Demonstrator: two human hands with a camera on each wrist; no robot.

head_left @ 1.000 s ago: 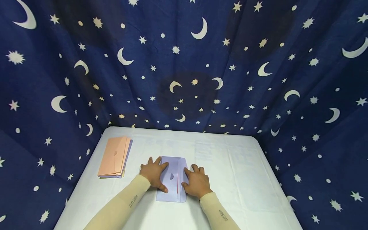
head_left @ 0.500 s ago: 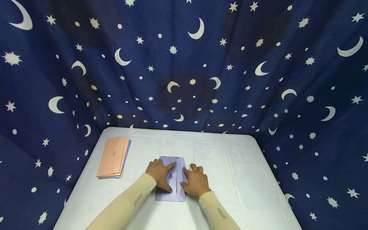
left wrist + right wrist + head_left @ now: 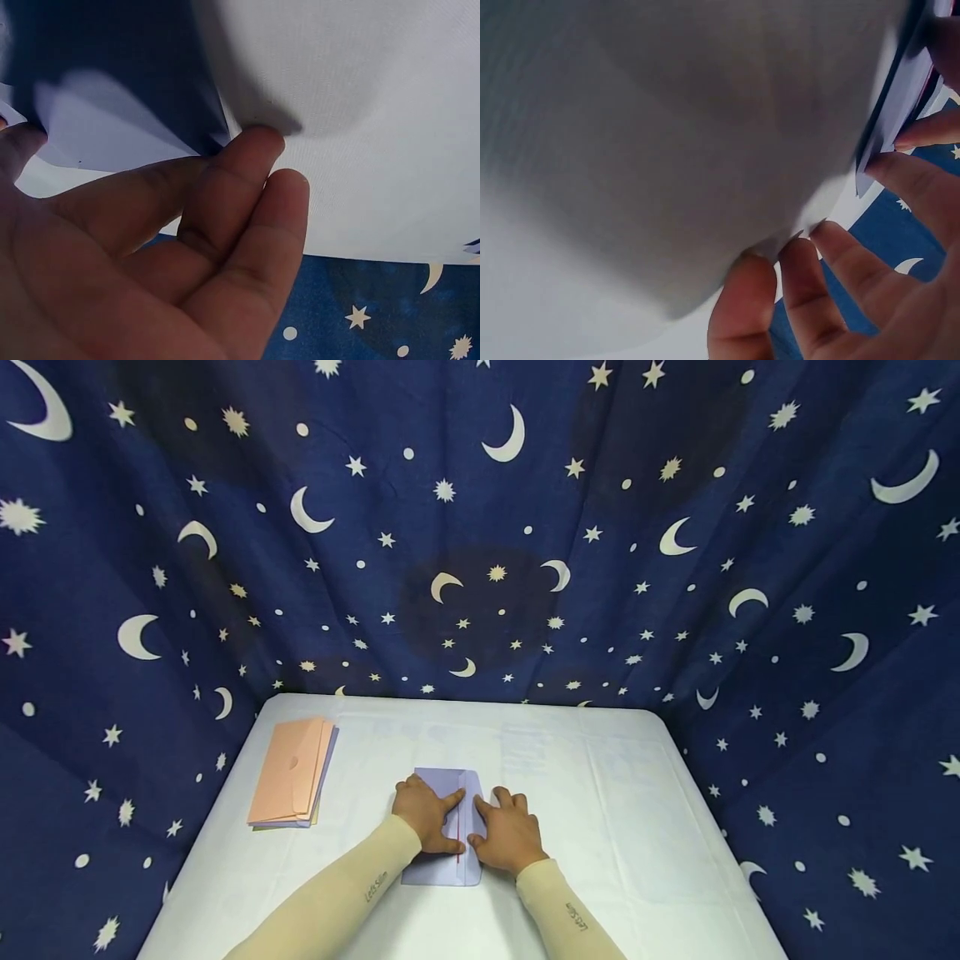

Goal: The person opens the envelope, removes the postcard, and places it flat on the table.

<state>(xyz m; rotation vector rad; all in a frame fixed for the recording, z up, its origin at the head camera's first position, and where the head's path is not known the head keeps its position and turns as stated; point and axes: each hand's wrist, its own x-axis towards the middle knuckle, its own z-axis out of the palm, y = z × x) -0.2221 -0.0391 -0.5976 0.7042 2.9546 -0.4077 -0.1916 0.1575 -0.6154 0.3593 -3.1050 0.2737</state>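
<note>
A lavender envelope [image 3: 435, 872] lies on the white-covered table, its flap [image 3: 471, 863] unfolded to the right. A thin red line [image 3: 458, 835] shows along the opening beside the flap. My left hand [image 3: 424, 814] is over the envelope's body, with thumb and index finger spread and their tips touching it near that opening. In the left wrist view the other fingers [image 3: 247, 210] bend loosely off the envelope. My right hand [image 3: 512, 837] touches the flap's outer edge with thumb and index fingertips, set apart along it. Its remaining fingers [image 3: 802, 289] rest on the table cloth.
A stack of envelopes stands at the table's left, a peach envelope [image 3: 288, 772] on top and lavender and yellowish edges below. A dark blue curtain [image 3: 480, 527] with moons and stars encloses the table's [image 3: 600, 827] back and sides.
My left hand has slid right across the envelope, and its thumb and index fingertips now reach the opening by the flap. My right hand stays at the flap's edge.
</note>
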